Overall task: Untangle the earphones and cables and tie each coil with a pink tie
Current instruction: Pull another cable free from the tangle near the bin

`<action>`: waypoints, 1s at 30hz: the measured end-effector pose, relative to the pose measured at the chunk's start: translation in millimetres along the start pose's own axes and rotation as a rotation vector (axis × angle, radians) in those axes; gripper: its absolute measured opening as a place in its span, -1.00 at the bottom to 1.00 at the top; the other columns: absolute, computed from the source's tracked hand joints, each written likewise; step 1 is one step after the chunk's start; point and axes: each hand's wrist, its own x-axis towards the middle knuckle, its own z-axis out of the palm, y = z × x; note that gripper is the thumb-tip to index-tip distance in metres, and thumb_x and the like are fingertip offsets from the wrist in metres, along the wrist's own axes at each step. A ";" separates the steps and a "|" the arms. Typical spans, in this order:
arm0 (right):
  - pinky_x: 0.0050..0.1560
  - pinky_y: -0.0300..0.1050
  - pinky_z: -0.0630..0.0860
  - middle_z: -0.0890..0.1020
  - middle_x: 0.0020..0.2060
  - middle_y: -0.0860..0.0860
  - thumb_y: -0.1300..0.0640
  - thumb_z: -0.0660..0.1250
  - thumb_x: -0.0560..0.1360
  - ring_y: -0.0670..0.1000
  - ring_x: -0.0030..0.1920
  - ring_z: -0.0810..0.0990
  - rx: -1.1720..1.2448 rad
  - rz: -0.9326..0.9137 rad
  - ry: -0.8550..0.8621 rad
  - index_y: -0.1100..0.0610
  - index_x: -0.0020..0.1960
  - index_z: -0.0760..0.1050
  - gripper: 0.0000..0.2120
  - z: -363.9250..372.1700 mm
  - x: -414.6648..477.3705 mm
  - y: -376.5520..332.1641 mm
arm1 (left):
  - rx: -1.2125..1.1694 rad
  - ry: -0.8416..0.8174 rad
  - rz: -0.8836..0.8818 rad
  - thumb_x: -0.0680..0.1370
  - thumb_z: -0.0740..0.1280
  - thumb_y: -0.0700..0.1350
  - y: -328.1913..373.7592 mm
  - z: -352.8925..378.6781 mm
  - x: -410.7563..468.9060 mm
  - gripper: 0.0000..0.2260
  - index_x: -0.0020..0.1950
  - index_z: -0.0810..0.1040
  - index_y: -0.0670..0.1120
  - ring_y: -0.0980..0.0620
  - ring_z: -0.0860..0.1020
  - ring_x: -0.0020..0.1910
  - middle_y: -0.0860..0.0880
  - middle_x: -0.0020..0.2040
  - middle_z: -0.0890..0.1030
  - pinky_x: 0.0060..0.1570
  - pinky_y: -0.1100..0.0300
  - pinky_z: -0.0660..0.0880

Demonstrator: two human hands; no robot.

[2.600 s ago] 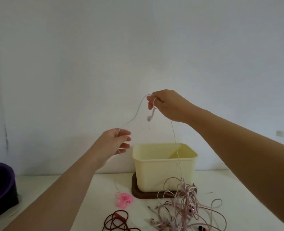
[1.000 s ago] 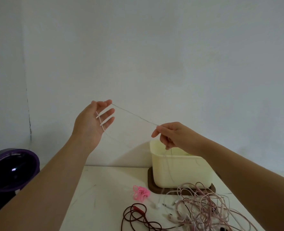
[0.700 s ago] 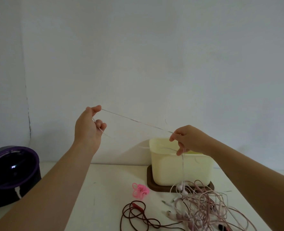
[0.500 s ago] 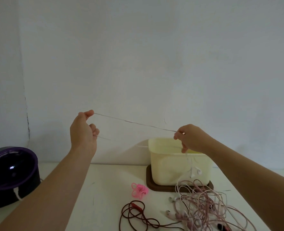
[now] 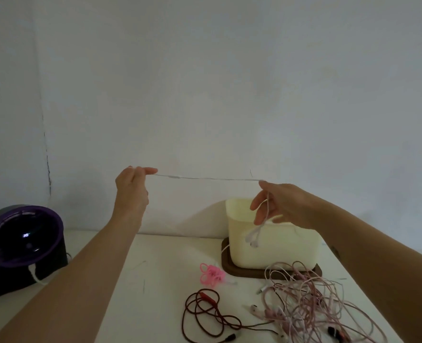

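One white earphone cord (image 5: 217, 179) is clear of the pile and stretched taut in the air above the bench (image 5: 160, 268). My left hand (image 5: 130, 186) pinches one end; my right hand (image 5: 281, 206) has its fingers loosely curled around the cord, with the earbuds (image 5: 253, 240) dangling below. Next, I reckon: wind it into a coil, then grab a pink tie (image 5: 212, 274); the tangle (image 5: 309, 305) waits.

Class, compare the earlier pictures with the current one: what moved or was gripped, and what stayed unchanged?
The right hand dropped from its raised position and the left hand rose, so the white earphone cord both pinch now runs taut and level. Its earbuds rose clear of the pink tangle and dangle below the right hand. Pink ties, red cable and cream bin stayed put.
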 end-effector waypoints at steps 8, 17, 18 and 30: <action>-0.27 -0.17 0.42 0.29 -0.63 -0.10 0.01 0.06 0.65 -0.10 -0.59 0.25 0.210 -0.358 0.230 0.15 -0.30 0.43 -0.58 18.4 -9.1 -45.6 | 0.632 -0.176 0.276 0.64 0.06 -0.03 -20.1 -14.7 -8.8 -0.72 -0.07 0.56 0.08 0.06 0.51 -0.21 0.04 0.41 0.14 -0.10 0.15 0.42; -0.30 -0.16 0.36 0.27 -0.61 -0.11 0.04 0.07 0.65 -0.10 -0.57 0.23 0.158 -0.394 0.224 0.16 -0.28 0.42 -0.61 23.7 -17.8 -59.7 | 1.535 -0.569 0.770 0.13 0.62 0.10 -61.2 -32.0 -23.3 -0.61 -0.22 0.59 -0.07 -0.08 0.56 -0.38 -0.18 0.33 0.48 -0.61 0.19 0.37; -0.34 -0.18 0.32 0.27 -0.61 -0.11 0.05 0.07 0.64 -0.10 -0.57 0.21 0.161 -0.396 0.232 0.17 -0.29 0.42 -0.61 23.2 -18.4 -59.7 | 1.622 -0.619 0.769 0.11 0.62 0.11 -62.8 -30.9 -25.0 -0.55 -0.16 0.59 -0.09 -0.09 0.57 -0.32 -0.19 0.37 0.44 -0.55 0.17 0.38; -0.44 -0.20 0.13 0.30 -0.55 -0.05 0.00 0.13 0.61 -0.07 -0.53 0.18 0.081 -0.318 0.120 0.17 -0.21 0.47 -0.66 24.0 -16.5 -59.4 | 1.660 -0.650 0.763 0.10 0.56 -0.15 -77.4 -33.9 -32.3 -0.45 0.07 0.54 -0.07 -0.12 0.54 -0.07 -0.12 0.54 -0.08 -0.27 0.10 0.37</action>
